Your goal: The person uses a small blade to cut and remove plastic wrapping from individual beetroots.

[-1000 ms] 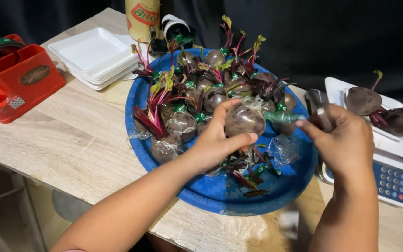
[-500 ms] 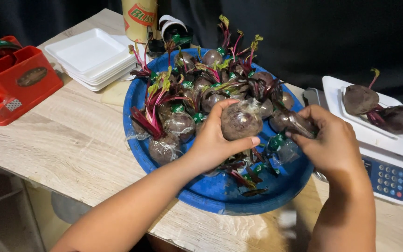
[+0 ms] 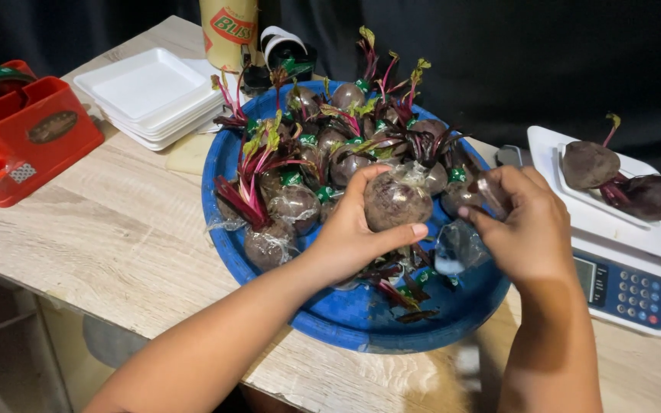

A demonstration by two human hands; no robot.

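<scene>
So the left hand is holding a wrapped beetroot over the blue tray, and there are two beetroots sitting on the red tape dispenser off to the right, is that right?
Not quite. The left hand does hold a wrapped beetroot over the blue tray, but the two beetroots sit on the white scale to the right, as the head view shows. The red tape dispenser is on the left and has no beetroots on it.

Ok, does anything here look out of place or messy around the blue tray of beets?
Nothing stands out much. Loose leaf and stem scraps lie on the front of the blue tray, likely trimmings. Two beets sit unwrapped on the scale, apart from the wrapped ones. The left hand holds a wrapped beet.
</scene>
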